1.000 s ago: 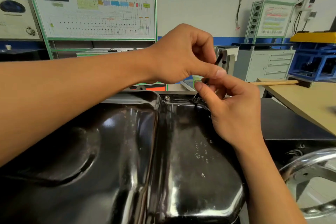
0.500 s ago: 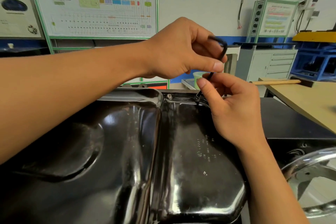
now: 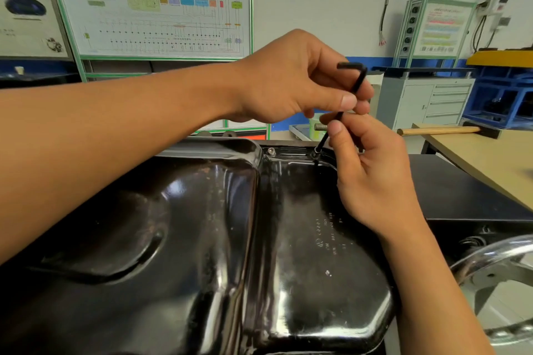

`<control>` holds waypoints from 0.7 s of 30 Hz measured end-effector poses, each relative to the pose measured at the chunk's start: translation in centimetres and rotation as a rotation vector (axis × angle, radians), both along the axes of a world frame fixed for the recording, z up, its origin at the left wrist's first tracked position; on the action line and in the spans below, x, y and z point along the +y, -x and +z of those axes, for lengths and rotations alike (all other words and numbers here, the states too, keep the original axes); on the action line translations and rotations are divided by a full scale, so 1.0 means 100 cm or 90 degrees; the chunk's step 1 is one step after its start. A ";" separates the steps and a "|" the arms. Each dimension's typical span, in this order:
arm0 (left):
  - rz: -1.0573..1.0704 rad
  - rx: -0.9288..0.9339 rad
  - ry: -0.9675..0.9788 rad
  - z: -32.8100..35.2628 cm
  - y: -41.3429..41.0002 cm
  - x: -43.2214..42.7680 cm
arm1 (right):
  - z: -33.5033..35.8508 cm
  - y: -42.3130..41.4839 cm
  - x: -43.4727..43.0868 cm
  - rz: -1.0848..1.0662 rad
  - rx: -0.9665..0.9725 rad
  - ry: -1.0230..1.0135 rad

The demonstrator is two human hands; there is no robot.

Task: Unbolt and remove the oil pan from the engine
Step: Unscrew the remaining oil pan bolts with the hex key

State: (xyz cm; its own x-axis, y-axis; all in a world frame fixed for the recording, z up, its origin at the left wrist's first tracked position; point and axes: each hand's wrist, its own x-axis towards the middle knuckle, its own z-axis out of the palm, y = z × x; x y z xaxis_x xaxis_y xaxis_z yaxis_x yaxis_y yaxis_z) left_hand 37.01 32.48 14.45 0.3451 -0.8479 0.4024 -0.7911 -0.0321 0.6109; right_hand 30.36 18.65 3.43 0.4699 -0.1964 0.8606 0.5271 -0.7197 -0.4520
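The pan [image 3: 202, 239] fills the lower half of the frame and is not yet lifted away. At its far rim, near the centre of the frame, the tip of the hex key [image 3: 360, 81] is set in a bolt [image 3: 315, 153]. The bent upper part of the key is pinched in the grip of the left hand [image 3: 294, 81]. The lower shaft is pinched by the right hand [image 3: 372, 170]. A threaded end [image 3: 320, 127] is seen just beside the right thumb; whether it is a removed bolt cannot be told. A second bolt [image 3: 271, 151] sits in the rim, further left. The task is judged to be at the unbolting stage, with the removal left to do.
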 end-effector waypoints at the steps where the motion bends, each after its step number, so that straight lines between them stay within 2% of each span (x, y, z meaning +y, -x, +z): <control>1: 0.005 0.003 0.013 0.001 0.000 0.000 | 0.000 0.000 0.000 0.001 0.002 -0.006; 6: 0.029 -0.053 0.043 0.000 0.004 -0.005 | 0.001 0.002 0.001 0.019 -0.051 -0.098; 10: 0.034 -0.079 0.050 0.000 0.006 -0.009 | 0.001 0.002 -0.001 0.002 -0.072 -0.101; 21: -0.005 0.013 -0.001 0.001 -0.004 0.003 | 0.001 0.002 0.001 -0.004 -0.034 -0.027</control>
